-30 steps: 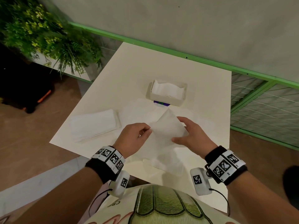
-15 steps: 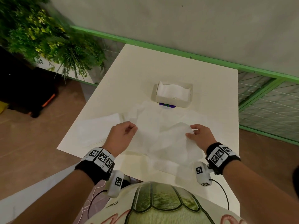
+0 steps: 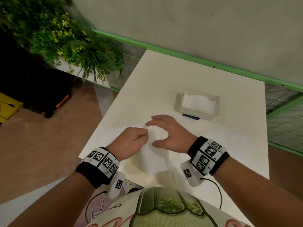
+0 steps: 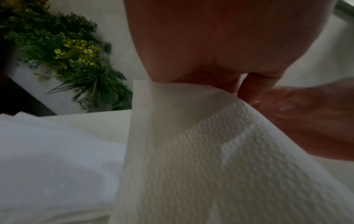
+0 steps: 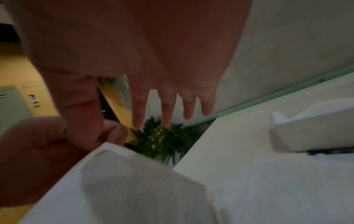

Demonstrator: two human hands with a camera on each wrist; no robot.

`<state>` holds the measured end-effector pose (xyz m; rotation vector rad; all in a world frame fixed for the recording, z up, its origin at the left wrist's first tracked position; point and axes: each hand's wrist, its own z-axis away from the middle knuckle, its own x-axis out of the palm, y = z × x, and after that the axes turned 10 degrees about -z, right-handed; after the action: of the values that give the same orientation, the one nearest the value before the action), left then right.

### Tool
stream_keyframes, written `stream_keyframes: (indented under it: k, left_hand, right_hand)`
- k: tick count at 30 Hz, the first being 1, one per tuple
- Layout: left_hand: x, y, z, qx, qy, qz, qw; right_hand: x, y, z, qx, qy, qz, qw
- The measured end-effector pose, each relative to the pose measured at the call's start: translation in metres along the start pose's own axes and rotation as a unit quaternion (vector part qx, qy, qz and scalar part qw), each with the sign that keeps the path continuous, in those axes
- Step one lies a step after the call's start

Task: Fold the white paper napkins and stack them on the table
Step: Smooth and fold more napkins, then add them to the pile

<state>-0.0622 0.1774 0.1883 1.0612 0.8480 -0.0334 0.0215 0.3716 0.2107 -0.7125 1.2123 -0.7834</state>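
My left hand (image 3: pixel 142 134) pinches the top edge of a white paper napkin (image 3: pixel 154 163), which hangs doubled over down to the white table (image 3: pixel 164 76). In the left wrist view the embossed napkin (image 4: pixel 191 151) drops from the curled fingers. My right hand (image 3: pixel 151 134) hovers just to the right of the left hand, with its fingers (image 5: pixel 166 109) spread straight and nothing held. A stack of folded napkins (image 4: pixel 47 159) lies on the table to the left. More unfolded napkins lie flat under the hands.
A white napkin holder (image 3: pixel 196 105) with napkins in it stands at the table's middle back. A green plant (image 3: pixel 73 46) hangs over the floor beyond the table's left edge. A green rail (image 3: pixel 213 63) and a wall run behind the table.
My right hand has let go of the napkin's right edge and moved left, close to the left hand. The napkin went from spread wide to doubled over.
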Motion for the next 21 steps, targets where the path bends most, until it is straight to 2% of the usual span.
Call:
stream_keyframes:
  k: [3,7,13,16,19,21]
  left_hand:
    - [-0.014,-0.013,0.001,-0.003,-0.018,-0.016,1.000]
    - [-0.029,-0.052,0.007,-0.077,-0.048,0.019,0.996]
    - [-0.037,-0.129,0.034,-0.170,-0.138,0.031,0.975]
    - [-0.038,-0.161,0.043,-0.214,-0.106,0.048,0.970]
    - [-0.044,-0.184,0.044,-0.234,-0.053,0.072,0.968]
    - [-0.048,-0.190,0.040,-0.242,-0.020,0.079,0.967]
  right_hand:
    - [0.020,-0.010,-0.029,0.074,-0.106,0.000,0.992]
    - [0.032,0.013,-0.045,0.165,-0.130,-0.130,0.969]
    - [0.064,0.047,-0.057,0.282,-0.073,-0.269,0.918]
    - [0.083,0.061,-0.069,0.323,-0.018,-0.287,0.902]
    - [0.093,0.064,-0.087,0.330,0.074,-0.318,0.886]
    - [0.096,0.063,-0.099,0.327,0.095,-0.316,0.885]
